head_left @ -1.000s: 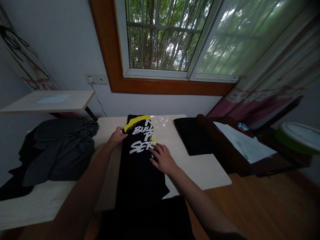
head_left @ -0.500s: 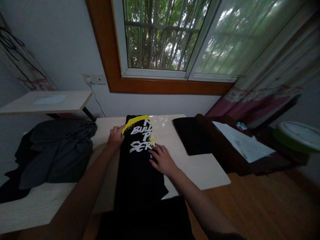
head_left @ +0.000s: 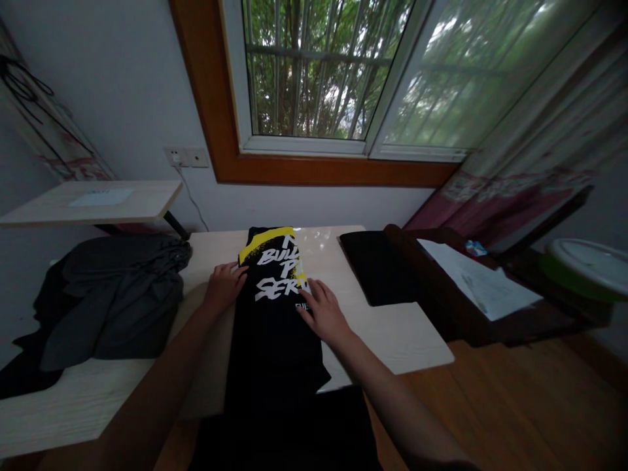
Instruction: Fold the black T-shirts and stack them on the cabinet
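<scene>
A black T-shirt (head_left: 275, 340) lies folded in a long strip on the pale table, its white lettering and yellow band facing up. At the strip's left edge is my left hand (head_left: 226, 286), its fingertips touching the cloth and its fingers stretched out. Across from it, my right hand (head_left: 324, 313) rests on the right edge beside the lettering, thumb and fingers apart. Neither hand grips the fabric visibly. The lower end of the shirt merges with dark clothing at my lap, so its border there is hard to make out.
Dark grey clothes (head_left: 122, 294) are heaped on the left, below a small raised shelf (head_left: 93, 206). A flat black item (head_left: 375, 268) lies at the table's right. Beyond it are a paper sheet (head_left: 475, 281) on dark furniture and a green tub with a pale lid (head_left: 589, 268).
My left hand has slid a little toward me along the shirt's left edge. My right hand has shifted slightly right, uncovering more of the small lettering.
</scene>
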### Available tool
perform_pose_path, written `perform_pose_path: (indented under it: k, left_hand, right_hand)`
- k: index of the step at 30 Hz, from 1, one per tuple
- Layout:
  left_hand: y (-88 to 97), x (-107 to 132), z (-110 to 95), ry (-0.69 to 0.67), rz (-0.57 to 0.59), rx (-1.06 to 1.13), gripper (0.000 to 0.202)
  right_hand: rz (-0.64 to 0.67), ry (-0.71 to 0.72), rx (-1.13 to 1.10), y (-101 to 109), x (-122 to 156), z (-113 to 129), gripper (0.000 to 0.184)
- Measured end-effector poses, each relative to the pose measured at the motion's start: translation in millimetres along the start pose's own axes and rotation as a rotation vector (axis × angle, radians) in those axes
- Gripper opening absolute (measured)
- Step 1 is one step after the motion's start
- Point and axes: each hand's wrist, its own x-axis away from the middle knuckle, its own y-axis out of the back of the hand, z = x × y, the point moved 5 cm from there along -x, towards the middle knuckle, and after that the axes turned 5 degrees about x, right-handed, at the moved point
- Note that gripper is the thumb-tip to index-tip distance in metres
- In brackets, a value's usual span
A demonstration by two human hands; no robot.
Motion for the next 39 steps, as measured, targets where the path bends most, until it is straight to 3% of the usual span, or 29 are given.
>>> perform_pose_path:
  k: [5,12,19,25,34,39]
  left_hand:
    - [2.1,21.6,-5.5,-0.061,0.065,0.049,0.042]
    - [2.3,26.2,-9.6,0.046,0.108,0.084,0.044]
    - [4.9,11.8,-13.8,0.050,0.186,0.017,0.046]
    - [-0.7,-3.8,-9.9,0.079,0.180,0.029,0.048]
    - [-12.3,-51.8,1.7,0.145,0.199,0.069,0.049]
    - [-17.4,-49.8,3.3,0.145,0.166,0.075,0.050]
  right_hand:
    - [0.015,0.004,0.000,-2.8,-0.2,-1.2,0.048]
    - [-0.044,-0.096,-0.056,-7.2,-5.7,-2.8,0.042]
    - [-0.010,-0.137,-0.058,-14.4,-15.4,-5.9,0.040]
    - [-0.004,-0.159,-0.033,-16.9,-34.8,-11.6,0.041]
    - [-0.091,-0.161,-0.059,-24.0,-74.8,-17.3,0.050]
    - [-0.085,-0.206,-0.041,-24.1,-70.5,-13.7,0.056]
